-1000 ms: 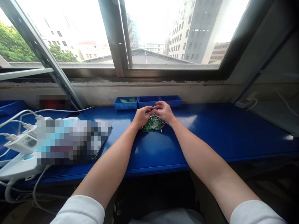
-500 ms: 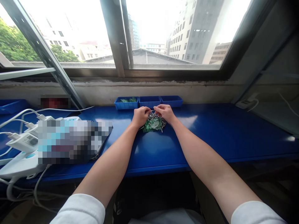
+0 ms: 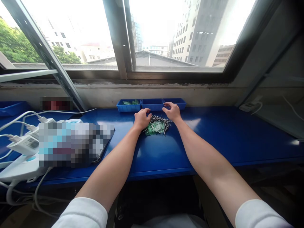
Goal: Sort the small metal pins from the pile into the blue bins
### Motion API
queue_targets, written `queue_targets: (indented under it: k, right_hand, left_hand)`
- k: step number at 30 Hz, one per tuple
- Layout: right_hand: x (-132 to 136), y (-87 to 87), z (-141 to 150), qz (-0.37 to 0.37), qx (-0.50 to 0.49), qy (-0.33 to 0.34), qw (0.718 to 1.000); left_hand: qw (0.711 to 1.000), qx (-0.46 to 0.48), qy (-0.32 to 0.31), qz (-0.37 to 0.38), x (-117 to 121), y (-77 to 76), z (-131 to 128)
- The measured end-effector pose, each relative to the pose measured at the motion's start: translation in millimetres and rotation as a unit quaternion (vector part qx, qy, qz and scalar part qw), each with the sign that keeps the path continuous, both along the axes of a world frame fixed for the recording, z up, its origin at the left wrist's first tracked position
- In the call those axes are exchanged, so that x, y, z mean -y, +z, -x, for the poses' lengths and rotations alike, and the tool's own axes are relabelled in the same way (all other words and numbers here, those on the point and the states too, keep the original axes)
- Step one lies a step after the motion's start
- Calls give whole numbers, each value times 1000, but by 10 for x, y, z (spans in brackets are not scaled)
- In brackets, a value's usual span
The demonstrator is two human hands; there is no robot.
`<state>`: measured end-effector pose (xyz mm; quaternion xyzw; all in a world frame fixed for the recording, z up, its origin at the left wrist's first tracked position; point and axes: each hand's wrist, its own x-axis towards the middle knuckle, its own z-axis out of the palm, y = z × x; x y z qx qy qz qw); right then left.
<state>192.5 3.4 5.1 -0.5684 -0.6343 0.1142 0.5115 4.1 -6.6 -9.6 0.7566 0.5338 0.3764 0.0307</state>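
Observation:
A pile of small dark metal pins or screws (image 3: 162, 119) lies on the blue table, with a crumpled green-tinted plastic bag (image 3: 155, 127) on its near side. My left hand (image 3: 142, 118) rests at the pile's left edge, thumb and forefinger apart, nothing visible between them. Beyond the pile, my right hand (image 3: 173, 112) reaches to the front rim of the blue bins, near where the middle bin (image 3: 152, 104) meets the right bin (image 3: 179, 103). Its thumb and forefinger are spread; any tiny piece at the fingertips is too small to make out.
The left blue bin (image 3: 129, 108) holds green plastic bags. To the left, a white power strip (image 3: 21, 167) with chargers and cables lies beside a blurred-out item (image 3: 71, 144). A metal rack post (image 3: 64, 80) stands before the window. The table's front edge (image 3: 161, 173) runs below my forearms.
My hands were close together over the pile, fingertips pinching a small thin piece. The right hand has since moved forward and right to the bins, its fingers parting. The left hand barely moved.

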Motion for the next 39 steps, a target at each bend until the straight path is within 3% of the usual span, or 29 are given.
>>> queue_targets:
  k: [4, 8, 17, 24, 33, 39]
  right_hand:
    - [-63, 13, -12, 70, 79, -47, 993]
    - [-84, -29, -12, 121, 91, -11, 988]
    - [-17, -129, 35, 68, 128, -8, 989]
    - [44, -253, 166, 145, 245, 48, 957]
    - [16, -241, 162, 103, 194, 95, 971]
    - [56, -172, 197, 63, 151, 90, 982]
  left_hand:
    - [999, -35, 5, 24, 24, -5, -14]
    - [998, -50, 3, 45, 9, -24, -26]
    - [990, -106, 23, 94, -40, -54, 20]
    - [980, -139, -4, 139, -30, -92, 37]
    - [983, -139, -17, 123, -7, -75, 26]
    - [989, -106, -8, 104, 24, -30, -5]
